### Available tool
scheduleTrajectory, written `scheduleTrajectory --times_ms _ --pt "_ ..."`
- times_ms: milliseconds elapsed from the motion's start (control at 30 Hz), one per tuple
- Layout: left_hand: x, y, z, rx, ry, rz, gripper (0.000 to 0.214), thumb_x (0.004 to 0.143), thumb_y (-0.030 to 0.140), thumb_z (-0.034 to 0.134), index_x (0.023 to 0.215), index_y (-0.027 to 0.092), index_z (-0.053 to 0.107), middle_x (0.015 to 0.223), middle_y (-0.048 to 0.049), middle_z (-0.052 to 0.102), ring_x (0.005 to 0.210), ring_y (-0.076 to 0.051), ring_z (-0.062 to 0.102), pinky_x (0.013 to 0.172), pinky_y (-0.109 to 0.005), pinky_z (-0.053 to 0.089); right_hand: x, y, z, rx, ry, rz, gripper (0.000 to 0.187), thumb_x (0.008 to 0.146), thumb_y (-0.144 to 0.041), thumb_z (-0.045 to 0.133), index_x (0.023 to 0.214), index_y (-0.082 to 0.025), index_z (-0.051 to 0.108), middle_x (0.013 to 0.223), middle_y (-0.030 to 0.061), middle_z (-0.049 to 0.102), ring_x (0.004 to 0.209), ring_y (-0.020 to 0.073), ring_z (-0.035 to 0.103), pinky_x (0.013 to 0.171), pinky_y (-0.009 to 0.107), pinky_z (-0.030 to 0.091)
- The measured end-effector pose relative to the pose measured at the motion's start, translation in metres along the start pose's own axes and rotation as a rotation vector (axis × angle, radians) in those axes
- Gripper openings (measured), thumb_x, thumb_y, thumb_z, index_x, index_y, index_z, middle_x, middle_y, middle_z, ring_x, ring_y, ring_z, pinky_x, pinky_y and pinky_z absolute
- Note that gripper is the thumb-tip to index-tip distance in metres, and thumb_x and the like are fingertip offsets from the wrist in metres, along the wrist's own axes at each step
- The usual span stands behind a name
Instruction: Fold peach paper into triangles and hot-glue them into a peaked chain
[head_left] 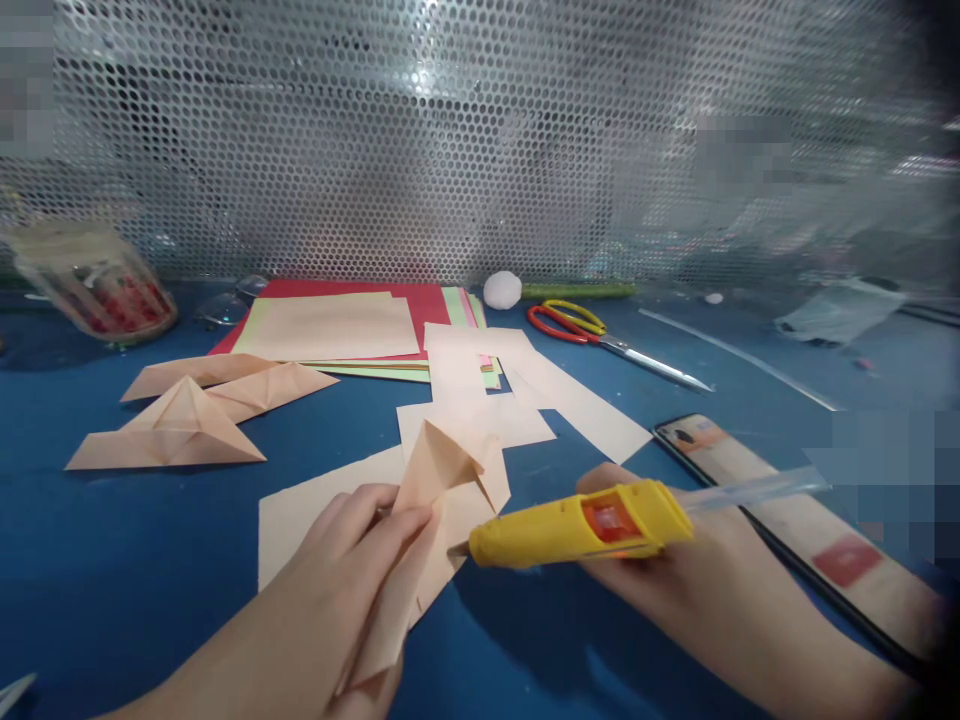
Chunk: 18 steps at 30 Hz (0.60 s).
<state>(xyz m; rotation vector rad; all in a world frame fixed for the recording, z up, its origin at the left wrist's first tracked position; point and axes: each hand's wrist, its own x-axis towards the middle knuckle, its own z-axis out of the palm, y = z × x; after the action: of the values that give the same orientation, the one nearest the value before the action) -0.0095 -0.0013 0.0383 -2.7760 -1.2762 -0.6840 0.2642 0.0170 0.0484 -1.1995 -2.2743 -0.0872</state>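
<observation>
Blue tbl (195, 560): L hand (349, 555) grips folded paper (442, 475), R hand (671, 580) holds glue gun (547, 528); phone scrn (817, 535) unreadable.

At a blue desk (187, 540), my left hand (349, 560) grips a folded peach paper piece (436, 468) while my right hand (675, 580) holds a yellow hot-glue gun (551, 530), its nozzle (460, 549) at the paper; red-and-yellow-handled scissors (609, 342) and a smartphone (847, 562) lie near loose paper strips (581, 400).

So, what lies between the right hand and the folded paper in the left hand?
In the head view, the glue gun: the right hand grips it, and its nozzle points at the folded paper. Whether they touch, I cannot tell.
</observation>
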Motion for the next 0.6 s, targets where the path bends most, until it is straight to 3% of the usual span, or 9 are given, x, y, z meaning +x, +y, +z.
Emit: scheduleTrajectory --times_ms 333,467,600 --pt "0.0002 -0.0016 -0.0007 -0.029 -0.023 -0.016 0.062 0.072 0.009 0.037 0.128 0.020 0.059 0.120 -0.0031 0.070 0.113 -0.018 0.064 0.101 -0.021 0.050 0.0018 -0.0021 0.0001 0.054 -0.016 -0.015 0.019 0.099 -0.027 0.046 0.080 -0.028 0.050 0.055 -0.0099 0.061 0.039 0.0094 0.062 0.039 0.016 0.047" --pt "-0.0003 -0.0011 -0.0007 -0.070 -0.042 -0.024 0.058 0.075 0.010 0.037 0.127 0.021 0.059 0.120 -0.0050 0.069 0.110 -0.018 0.066 0.096 -0.021 0.053 0.0000 -0.0002 0.0023 0.090 -0.013 -0.002 0.016 0.097 -0.027 0.048 0.081 -0.029 0.049 0.056 -0.0098 0.062 0.038 0.0103 0.062 0.037 0.018 0.046" --pt "-0.0023 0.0007 0.0020 -0.055 -0.045 -0.063 0.064 0.072 0.008 0.038 0.131 0.022 0.059 0.124 -0.0035 0.070 0.118 -0.019 0.063 0.103 -0.025 0.050 -0.0052 0.0035 0.0066 0.097 -0.012 0.051 0.011 0.095 -0.026 0.051 0.084 -0.029 0.053 0.056 -0.0088 0.061 0.041 0.0136 0.064 0.039 0.021 0.047"
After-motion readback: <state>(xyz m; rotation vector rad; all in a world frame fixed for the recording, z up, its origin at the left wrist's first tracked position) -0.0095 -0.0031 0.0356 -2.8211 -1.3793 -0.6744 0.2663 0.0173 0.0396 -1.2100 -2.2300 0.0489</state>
